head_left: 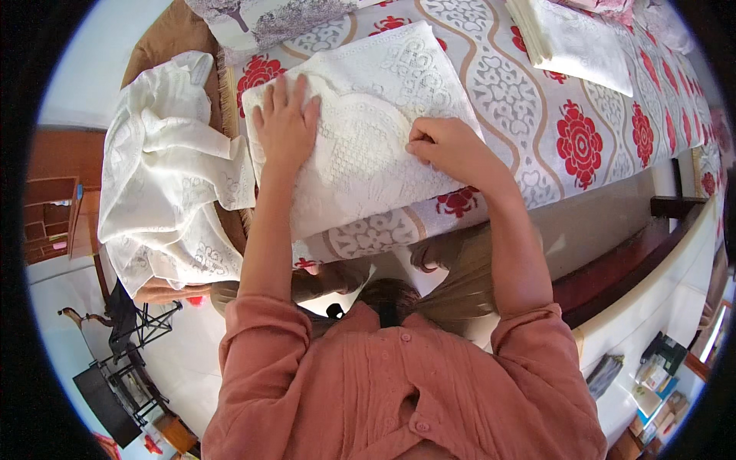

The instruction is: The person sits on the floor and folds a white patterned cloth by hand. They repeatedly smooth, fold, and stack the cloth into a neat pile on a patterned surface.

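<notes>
One spread left hand [289, 129] and curled right hand [451, 147] touch cloth [353, 180].

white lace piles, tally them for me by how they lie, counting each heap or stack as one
Laid flat under the hands: 1 flat pile
Rumpled, at the far left: 1 crumpled heap
Neatly folded, at the upper right: 1 folded stack
Total: 3

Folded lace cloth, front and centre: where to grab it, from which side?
Likely the near edge of the lace cloth, roughly midway along, coming from the wearer's side. The cloth lies broad and flat, so its middle offers little to pinch; that long edge is uncovered and lies over the patterned cover.
</notes>
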Demonstrator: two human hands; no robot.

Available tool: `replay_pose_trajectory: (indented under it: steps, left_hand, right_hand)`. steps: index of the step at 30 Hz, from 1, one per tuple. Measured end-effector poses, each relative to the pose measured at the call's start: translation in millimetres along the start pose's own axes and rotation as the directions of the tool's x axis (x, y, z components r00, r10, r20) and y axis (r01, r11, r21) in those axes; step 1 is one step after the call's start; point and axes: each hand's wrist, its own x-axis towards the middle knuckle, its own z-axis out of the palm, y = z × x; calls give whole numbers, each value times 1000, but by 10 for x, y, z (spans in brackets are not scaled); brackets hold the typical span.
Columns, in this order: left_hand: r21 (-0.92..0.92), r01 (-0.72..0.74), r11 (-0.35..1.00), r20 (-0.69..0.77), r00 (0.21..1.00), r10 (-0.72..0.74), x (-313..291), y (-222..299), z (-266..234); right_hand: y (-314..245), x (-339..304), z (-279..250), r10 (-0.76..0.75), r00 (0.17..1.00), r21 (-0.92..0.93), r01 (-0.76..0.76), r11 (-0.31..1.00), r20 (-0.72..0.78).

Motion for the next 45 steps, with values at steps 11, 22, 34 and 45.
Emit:
replay_pose_trajectory:
  steps: [11,22,34,45]
  left_hand:
    - [-346,-147,927,-41,989,142,-145,146,-52]
    - [-428,189,884,-11,977,-214,-720,-476,-154]
    - [-862,494,115,467,861,-203,-1493,-109,-839]
    - [-874,476,101,448,868,-213,-1549,28,-714]
  right_hand:
    - [-161,27,410,-519,850,-264,482,836,-90]
    - [128,-176,55,-123,916,-517,-102,850,-383]
    - [323,-410,-620,145,915,-289,-265,920,-378]
    - [-15,668,709,-336,911,-504,179,845,-240]
